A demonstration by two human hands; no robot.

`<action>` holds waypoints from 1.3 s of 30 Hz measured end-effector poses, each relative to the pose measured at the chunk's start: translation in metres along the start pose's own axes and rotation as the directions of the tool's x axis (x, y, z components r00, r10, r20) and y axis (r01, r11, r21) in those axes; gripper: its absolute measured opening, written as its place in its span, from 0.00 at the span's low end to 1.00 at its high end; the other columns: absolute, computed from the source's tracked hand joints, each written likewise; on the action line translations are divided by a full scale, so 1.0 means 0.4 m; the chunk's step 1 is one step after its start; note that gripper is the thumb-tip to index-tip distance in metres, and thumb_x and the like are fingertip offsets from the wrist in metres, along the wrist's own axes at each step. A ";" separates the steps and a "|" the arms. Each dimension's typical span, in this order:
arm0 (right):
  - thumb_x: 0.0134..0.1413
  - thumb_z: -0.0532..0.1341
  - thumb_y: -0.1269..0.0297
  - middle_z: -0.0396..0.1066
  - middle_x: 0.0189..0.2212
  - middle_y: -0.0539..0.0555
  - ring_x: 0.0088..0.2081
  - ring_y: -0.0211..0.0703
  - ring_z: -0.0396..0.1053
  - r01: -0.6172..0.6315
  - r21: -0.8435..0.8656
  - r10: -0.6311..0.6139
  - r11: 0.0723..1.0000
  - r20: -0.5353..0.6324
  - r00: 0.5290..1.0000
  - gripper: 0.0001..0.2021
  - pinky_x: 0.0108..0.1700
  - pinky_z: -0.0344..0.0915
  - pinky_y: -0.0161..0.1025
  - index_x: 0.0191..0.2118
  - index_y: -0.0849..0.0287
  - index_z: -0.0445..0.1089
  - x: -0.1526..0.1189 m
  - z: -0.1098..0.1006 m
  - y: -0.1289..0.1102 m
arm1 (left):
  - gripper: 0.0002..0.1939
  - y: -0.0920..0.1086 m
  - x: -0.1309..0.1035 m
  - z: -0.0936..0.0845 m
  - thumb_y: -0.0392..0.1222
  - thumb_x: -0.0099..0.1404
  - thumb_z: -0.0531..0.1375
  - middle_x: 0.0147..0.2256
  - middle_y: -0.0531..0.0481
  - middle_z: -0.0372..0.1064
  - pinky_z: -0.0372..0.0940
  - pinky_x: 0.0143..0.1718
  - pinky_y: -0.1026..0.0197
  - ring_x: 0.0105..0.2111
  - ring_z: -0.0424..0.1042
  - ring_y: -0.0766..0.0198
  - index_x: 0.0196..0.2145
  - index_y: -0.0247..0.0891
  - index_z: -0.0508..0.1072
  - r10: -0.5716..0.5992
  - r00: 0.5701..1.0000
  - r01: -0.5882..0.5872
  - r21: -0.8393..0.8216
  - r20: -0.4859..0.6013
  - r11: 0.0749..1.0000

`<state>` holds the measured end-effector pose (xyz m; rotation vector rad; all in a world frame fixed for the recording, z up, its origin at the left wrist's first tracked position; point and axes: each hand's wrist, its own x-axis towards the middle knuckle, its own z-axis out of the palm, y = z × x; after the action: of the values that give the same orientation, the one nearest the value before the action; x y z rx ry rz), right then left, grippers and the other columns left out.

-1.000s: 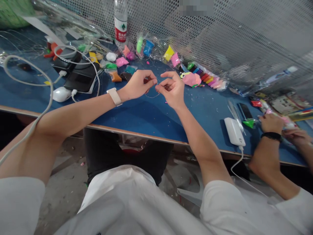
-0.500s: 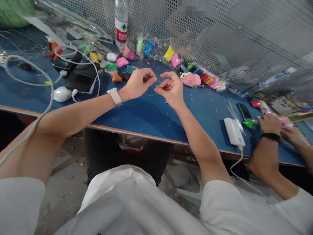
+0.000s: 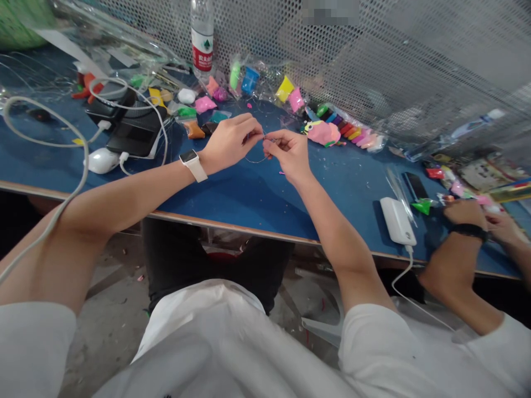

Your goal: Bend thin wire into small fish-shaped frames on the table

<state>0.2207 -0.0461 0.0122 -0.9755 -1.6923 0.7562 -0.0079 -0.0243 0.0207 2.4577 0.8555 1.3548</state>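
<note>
My left hand and my right hand meet fingertip to fingertip just above the blue tabletop. Both pinch a thin wire-like strand, whose loose part curves in a loop below the fingers. Whether it is wire or thread is too fine to tell. A pale smartwatch is on my left wrist. Beyond my right hand lies a pink clay figure with a yellow face and an eye. Close behind my left hand are small packets of clay, among them an orange one. A tiny purple bit rests below my right hand.
Along the mesh panel stand a water bottle and several colored clay packets. Black devices and a white cable lie at left. A white power bank sits at right, near another person's hands.
My right hand's fingers have closed in and now meet my left fingertips. My left wrist has turned, showing the watch face. The other person's hand has shifted slightly right.
</note>
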 end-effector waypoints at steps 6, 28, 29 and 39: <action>0.55 0.74 0.19 0.76 0.28 0.48 0.29 0.42 0.76 0.007 0.006 -0.007 1.000 -0.016 1.000 0.35 0.34 0.80 0.42 0.41 0.50 0.81 -0.007 0.008 -0.020 | 0.10 -0.012 -0.002 -0.012 0.43 0.84 0.60 0.45 0.42 0.80 0.70 0.41 0.52 0.42 0.81 0.52 0.52 0.44 0.82 0.097 0.994 -0.104 0.133 0.056 0.986; 0.65 0.74 0.30 0.82 0.34 0.51 0.38 0.50 0.81 0.183 -0.280 -0.207 0.942 -0.057 0.977 0.24 0.49 0.82 0.51 0.40 0.47 0.86 -0.020 -0.038 -0.046 | 0.09 0.013 0.025 -0.007 0.45 0.77 0.72 0.45 0.42 0.79 0.74 0.47 0.53 0.45 0.79 0.54 0.38 0.41 0.82 -0.080 0.993 0.099 -0.234 0.090 0.967; 0.65 0.75 0.31 0.83 0.34 0.51 0.39 0.50 0.81 0.180 -0.278 -0.203 0.944 -0.056 0.978 0.23 0.50 0.82 0.51 0.39 0.47 0.86 -0.020 -0.041 -0.047 | 0.10 0.013 0.025 -0.005 0.46 0.77 0.72 0.42 0.43 0.79 0.74 0.45 0.55 0.42 0.78 0.56 0.38 0.41 0.81 -0.118 0.987 0.146 -0.281 0.112 0.949; 0.64 0.73 0.26 0.77 0.28 0.48 0.30 0.42 0.77 0.118 -0.091 -0.123 0.989 -0.055 0.991 0.29 0.35 0.79 0.41 0.43 0.49 0.85 -0.010 -0.026 0.001 | 0.09 -0.024 0.012 -0.017 0.45 0.83 0.64 0.49 0.39 0.80 0.73 0.55 0.42 0.51 0.80 0.46 0.51 0.41 0.84 0.154 0.980 -0.163 0.066 0.125 0.984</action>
<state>0.2312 -0.0491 0.0133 -0.9370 -1.7271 0.5723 -0.0151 -0.0144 0.0238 2.6858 0.7096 1.2287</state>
